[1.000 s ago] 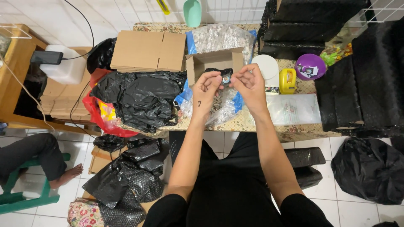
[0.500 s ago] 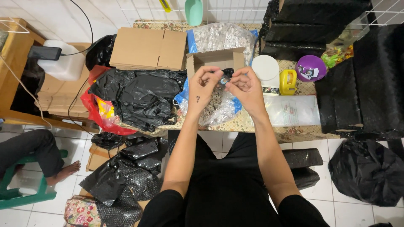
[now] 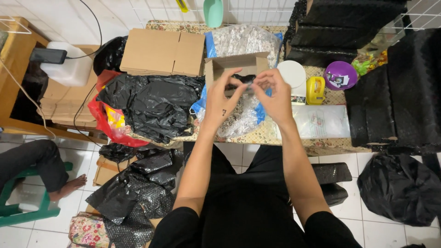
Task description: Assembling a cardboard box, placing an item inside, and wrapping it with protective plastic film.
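Both hands, left hand [image 3: 221, 97] and right hand [image 3: 275, 95], pinch a small black object [image 3: 245, 80] lying crosswise between fingertips; its shape is hard to make out.

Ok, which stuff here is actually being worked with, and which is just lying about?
In use: left hand, right hand, small black item, open box.
Lying about: flat cardboard, black bags, white lid, yellow tape dispenser, purple lid.

One head-worn camera, looking steeply down from above.

It faces forward over the person's lap onto the cluttered patterned tabletop [image 3: 271, 133], near enough that both raised bare forearms fill the centre; white floor tiles [image 3: 386, 229] and a white tiled wall [image 3: 138, 14] frame the edges.
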